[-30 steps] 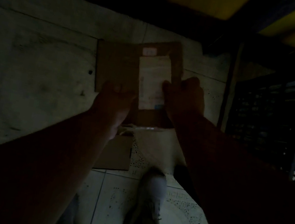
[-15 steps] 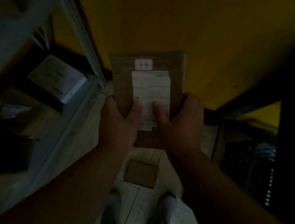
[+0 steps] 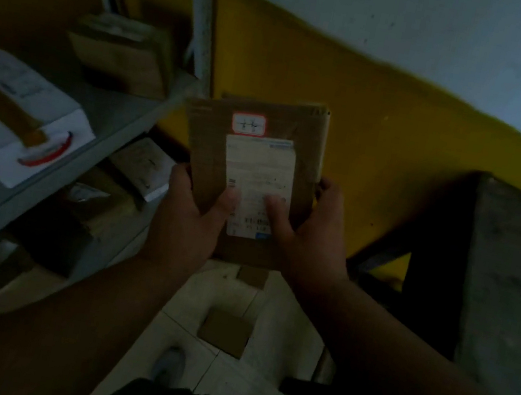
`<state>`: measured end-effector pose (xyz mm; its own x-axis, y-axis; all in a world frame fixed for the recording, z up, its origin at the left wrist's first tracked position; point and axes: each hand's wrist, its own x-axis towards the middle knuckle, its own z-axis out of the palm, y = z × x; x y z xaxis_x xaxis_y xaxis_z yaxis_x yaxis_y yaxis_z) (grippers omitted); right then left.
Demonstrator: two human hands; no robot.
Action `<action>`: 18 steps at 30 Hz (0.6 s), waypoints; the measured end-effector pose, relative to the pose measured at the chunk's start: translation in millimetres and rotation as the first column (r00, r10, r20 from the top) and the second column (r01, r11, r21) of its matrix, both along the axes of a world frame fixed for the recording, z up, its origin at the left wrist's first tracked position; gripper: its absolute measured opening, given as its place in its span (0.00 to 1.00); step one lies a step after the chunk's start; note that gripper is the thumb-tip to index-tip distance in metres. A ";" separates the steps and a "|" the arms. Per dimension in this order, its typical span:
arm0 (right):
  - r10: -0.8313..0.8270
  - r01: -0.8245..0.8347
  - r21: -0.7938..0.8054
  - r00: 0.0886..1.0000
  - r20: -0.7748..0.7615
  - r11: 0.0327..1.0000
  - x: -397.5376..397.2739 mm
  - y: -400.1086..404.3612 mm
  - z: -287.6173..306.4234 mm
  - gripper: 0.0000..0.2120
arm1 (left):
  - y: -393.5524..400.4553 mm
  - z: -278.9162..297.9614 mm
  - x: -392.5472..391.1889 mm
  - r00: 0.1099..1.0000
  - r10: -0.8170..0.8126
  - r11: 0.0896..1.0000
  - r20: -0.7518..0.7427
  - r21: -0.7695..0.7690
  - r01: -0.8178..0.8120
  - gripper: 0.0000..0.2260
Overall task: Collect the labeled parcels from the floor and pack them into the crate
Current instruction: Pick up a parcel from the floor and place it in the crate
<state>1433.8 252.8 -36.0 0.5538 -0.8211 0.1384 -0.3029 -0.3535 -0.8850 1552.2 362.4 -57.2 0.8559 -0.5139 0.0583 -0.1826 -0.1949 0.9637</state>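
Both hands are holding a flat, rectangular cardboard parcel upright in front of the chest, well above the floor: the left hand is gripping its lower left edge with the thumb lying across the front, and the right hand is gripping the lower right edge, thumb pressing on the paper. The parcel's brown face is looking matte and slightly creased, with a tape seam running along its top right edge. A white printed shipping label is covering its middle, a barcode showing near the bottom, and a small red-bordered sticker with handwritten marks is sitting just above it. Below, a smaller square cardboard parcel is lying flat on the pale tiled floor. To the left, a grey metal shelf is carrying boxy cardboard and white cartons. A rough grey table is standing at the right against a yellow-and-white wall.
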 end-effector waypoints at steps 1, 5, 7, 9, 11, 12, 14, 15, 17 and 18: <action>0.052 -0.051 -0.045 0.998 0.023 0.998 -4.0 2.0 5.1 0.29 | 7.4 6.0 -7.4 0.998 0.039 0.999 0.044 -0.011 -0.039 0.23; 0.211 -0.205 -0.076 0.973 0.088 0.976 -31.9 8.9 15.4 0.29 | 31.0 22.4 -52.4 0.977 0.166 0.986 0.131 -0.025 -0.164 0.24; 0.258 -0.256 -0.029 0.964 0.070 0.966 -50.9 14.7 11.6 0.30 | 42.0 22.2 -80.3 0.971 0.213 0.977 0.109 -0.010 -0.214 0.23; 0.309 -0.310 0.025 0.950 0.045 0.950 -66.5 26.4 4.9 0.32 | 60.8 16.0 -107.1 0.954 0.289 0.956 0.078 0.019 -0.291 0.22; 0.387 -0.388 0.088 0.922 0.021 0.918 -75.2 47.3 -2.0 0.33 | 90.8 11.1 -130.0 0.937 0.343 0.935 0.061 0.075 -0.347 0.20; 0.433 -0.430 0.113 0.902 0.004 0.896 -78.1 62.4 -5.1 0.32 | 109.4 9.3 -141.0 0.930 0.366 0.925 0.045 0.096 -0.369 0.19; 0.510 -0.500 0.140 0.859 -0.040 0.854 -87.4 98.6 -10.6 0.29 | 151.7 8.1 -163.0 0.909 0.416 0.894 0.025 0.170 -0.414 0.17; 0.535 -0.525 0.137 0.843 -0.056 0.840 -92.6 115.3 -13.4 0.27 | 172.0 7.3 -172.0 0.898 0.438 0.874 0.038 0.217 -0.435 0.17; 0.589 -0.576 0.143 0.804 -0.081 0.805 -101.4 145.8 -18.3 0.26 | 208.3 8.9 -187.3 0.873 0.486 0.833 0.043 0.281 -0.477 0.16; 0.617 -0.600 0.159 0.783 -0.087 0.784 -105.1 160.7 -20.6 0.27 | 224.7 9.9 -195.1 0.861 0.507 0.819 0.033 0.293 -0.493 0.15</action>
<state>1328.7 413.5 -56.6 0.9491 -0.3122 -0.0420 -0.1714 -0.4000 -0.9003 1357.1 587.1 -47.3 0.9978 -0.0025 -0.0665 0.0559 -0.5114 0.8575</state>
